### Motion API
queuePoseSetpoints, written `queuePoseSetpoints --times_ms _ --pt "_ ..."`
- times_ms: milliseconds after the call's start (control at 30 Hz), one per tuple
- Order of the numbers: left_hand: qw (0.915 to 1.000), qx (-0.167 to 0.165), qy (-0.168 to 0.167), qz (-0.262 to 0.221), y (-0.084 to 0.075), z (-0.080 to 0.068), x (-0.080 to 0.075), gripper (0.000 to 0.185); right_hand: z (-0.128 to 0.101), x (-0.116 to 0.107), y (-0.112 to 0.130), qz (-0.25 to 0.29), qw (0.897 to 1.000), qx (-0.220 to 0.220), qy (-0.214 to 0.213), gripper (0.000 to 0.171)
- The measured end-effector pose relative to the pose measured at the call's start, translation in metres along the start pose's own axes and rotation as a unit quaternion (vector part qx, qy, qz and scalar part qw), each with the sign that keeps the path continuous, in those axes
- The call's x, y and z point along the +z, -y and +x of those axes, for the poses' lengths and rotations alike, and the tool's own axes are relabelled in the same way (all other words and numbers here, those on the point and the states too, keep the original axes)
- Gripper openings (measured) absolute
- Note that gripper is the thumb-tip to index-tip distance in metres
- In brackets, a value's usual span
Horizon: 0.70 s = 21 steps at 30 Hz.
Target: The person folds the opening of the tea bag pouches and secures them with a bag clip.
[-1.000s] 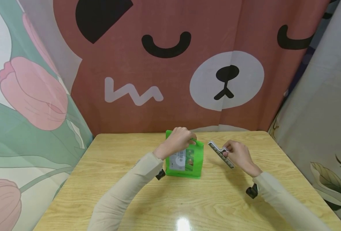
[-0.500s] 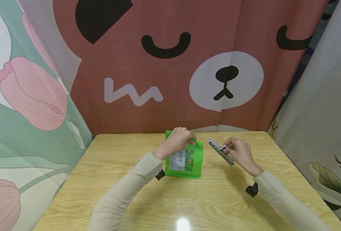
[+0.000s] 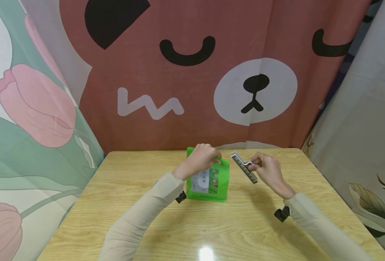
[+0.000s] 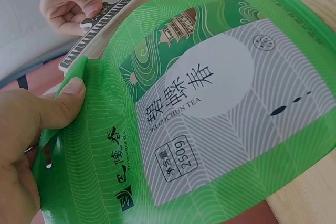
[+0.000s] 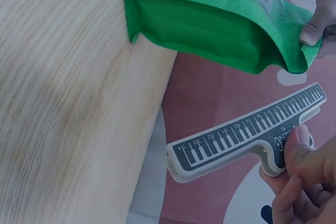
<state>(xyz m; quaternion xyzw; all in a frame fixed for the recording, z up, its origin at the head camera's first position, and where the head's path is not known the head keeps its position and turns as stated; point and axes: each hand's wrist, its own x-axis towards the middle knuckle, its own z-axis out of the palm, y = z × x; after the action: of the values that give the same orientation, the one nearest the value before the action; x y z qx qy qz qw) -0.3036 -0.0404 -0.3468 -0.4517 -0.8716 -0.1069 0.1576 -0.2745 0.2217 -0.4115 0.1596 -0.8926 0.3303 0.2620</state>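
Note:
A green tea bag (image 3: 223, 181) stands upright on the table, its grey label reading "Biluochun Tea" in the left wrist view. My left hand (image 3: 201, 158) pinches the bag's top edge, thumb on the near face. To the right, my right hand (image 3: 270, 174) holds a long bag clip (image 3: 243, 167) by its handle between thumb and fingers. Piano keys and small numbers are printed along the clip (image 5: 247, 129), which slants in the air beside the bag's upper right side. The clip's jaws look closed in the right wrist view.
The wooden table (image 3: 205, 224) bears both the bag and a bright light reflection near its front. A curtain with a bear face (image 3: 179, 134) hangs right behind the back edge. Patterned cloths (image 3: 36, 152) flank the left and right sides.
My right hand has raised the clip slightly and brought it left, nearer to the bag's top. The left hand and the bag have stayed in place.

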Motion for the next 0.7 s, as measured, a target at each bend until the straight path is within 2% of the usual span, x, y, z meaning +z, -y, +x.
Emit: queuePoseSetpoints --times_ms 267,533,700 --pt "1.0 -0.003 0.002 0.001 0.0 0.001 0.0 0.012 0.001 0.0 0.011 0.013 1.0 0.0 -0.008 0.014" --pt "1.0 -0.002 0.002 -0.002 0.001 0.001 0.001 0.011 -0.001 0.006 0.019 0.025 0.999 -0.037 -0.028 0.017" --pt "1.0 -0.002 0.001 -0.001 0.0 0.001 0.001 0.011 -0.001 0.009 0.023 0.038 0.998 -0.037 -0.03 0.017"
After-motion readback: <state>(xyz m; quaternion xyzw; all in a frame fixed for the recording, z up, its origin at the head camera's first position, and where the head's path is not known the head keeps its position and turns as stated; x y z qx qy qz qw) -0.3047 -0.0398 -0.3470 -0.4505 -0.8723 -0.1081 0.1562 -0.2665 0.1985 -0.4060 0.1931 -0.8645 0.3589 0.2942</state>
